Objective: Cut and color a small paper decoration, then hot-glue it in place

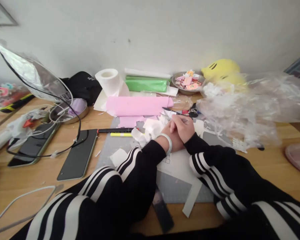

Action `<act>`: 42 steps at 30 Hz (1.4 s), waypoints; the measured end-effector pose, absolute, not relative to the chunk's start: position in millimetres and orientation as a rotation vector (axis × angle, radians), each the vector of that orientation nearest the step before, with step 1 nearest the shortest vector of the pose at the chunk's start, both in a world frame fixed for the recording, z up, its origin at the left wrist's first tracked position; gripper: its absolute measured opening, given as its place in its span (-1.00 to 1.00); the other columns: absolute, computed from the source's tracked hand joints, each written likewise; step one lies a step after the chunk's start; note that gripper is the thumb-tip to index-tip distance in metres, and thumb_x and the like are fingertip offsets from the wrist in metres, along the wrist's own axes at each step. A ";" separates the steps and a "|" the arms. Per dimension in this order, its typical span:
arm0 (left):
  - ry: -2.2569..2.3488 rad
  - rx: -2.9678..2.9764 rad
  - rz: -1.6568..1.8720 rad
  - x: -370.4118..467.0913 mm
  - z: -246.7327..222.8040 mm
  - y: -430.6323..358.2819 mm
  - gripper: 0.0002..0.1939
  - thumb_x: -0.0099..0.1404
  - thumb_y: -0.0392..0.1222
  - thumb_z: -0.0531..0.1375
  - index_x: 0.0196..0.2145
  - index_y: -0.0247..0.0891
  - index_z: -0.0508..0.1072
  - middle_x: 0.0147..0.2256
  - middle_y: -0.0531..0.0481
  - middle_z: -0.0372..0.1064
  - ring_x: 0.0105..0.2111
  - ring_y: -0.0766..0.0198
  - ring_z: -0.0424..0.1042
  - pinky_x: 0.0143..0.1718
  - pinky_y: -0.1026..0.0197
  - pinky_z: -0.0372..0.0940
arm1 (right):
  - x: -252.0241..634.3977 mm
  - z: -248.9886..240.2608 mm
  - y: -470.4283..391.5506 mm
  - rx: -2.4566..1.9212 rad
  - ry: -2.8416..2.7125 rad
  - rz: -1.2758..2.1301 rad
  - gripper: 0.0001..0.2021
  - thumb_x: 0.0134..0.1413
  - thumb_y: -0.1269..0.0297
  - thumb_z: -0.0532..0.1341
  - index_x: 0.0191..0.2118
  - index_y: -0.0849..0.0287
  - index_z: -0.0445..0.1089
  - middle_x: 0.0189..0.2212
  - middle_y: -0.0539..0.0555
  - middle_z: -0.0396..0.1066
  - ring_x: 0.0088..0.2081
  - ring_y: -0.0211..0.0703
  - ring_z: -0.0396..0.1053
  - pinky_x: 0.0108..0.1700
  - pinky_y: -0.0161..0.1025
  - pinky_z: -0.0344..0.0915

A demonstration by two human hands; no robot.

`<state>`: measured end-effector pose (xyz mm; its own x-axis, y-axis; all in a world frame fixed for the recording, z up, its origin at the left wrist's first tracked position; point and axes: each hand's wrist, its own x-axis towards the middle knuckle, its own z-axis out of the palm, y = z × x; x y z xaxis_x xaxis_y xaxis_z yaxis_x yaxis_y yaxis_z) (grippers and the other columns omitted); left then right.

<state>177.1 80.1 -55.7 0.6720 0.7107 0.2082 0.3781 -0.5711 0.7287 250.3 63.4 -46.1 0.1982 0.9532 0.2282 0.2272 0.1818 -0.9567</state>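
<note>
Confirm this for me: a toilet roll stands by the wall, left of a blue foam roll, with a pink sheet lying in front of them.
One detail is wrong. The foam roll is green, not blue, as the head view shows. The toilet roll does stand by the wall to its left, and the pink sheet does lie in front of them.

Left hand [168, 131] mostly hidden under right hand [183, 126], so its grip is unreadable; anything held between them out of sight; dark ruler [162, 213] near the cutting mat [175, 190] partly covered by the sleeve; bowl [187, 82] contents behind the mat too small to identify.
</note>
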 end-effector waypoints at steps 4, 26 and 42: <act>0.735 2.286 0.572 171.0 -62.8 86.3 -0.81 0.02 -0.30 0.28 -0.32 -0.24 0.51 -0.02 -0.02 0.38 0.15 0.00 0.15 0.28 -0.04 -0.19 | 262.9 -50.1 62.6 -1.122 -1.131 0.842 -0.54 0.07 0.07 0.12 -0.77 0.09 0.13 -0.82 -0.05 0.22 -0.65 -0.25 0.25 -0.44 -0.24 0.26; 1.019 2.325 0.427 107.7 -60.1 56.4 -0.38 -0.03 -0.06 0.34 0.00 -0.23 0.31 0.14 -0.19 0.19 0.16 -0.07 0.13 0.19 -0.18 0.03 | 262.4 -55.8 58.4 -1.339 -1.328 1.029 -0.55 0.11 0.04 0.06 -0.72 0.14 0.23 -0.75 -0.03 0.28 -0.62 -0.31 0.26 -0.45 -0.32 0.25; 0.975 2.309 0.519 105.4 -56.9 51.9 -0.64 0.08 -0.29 0.21 -0.12 -0.27 0.36 0.03 -0.16 0.32 0.10 -0.01 0.20 0.15 -0.15 0.10 | 267.8 -55.7 61.5 -1.340 -1.406 0.526 -0.83 0.08 0.26 0.08 -0.46 0.17 0.32 -0.55 0.03 0.45 -0.49 -0.25 0.42 -0.41 -0.36 0.34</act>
<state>105.4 51.9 -56.9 0.6579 0.7425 0.1263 0.5194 -0.5687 0.6379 267.8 61.5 -55.7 0.2059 0.9004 0.3833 0.4277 0.2695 -0.8628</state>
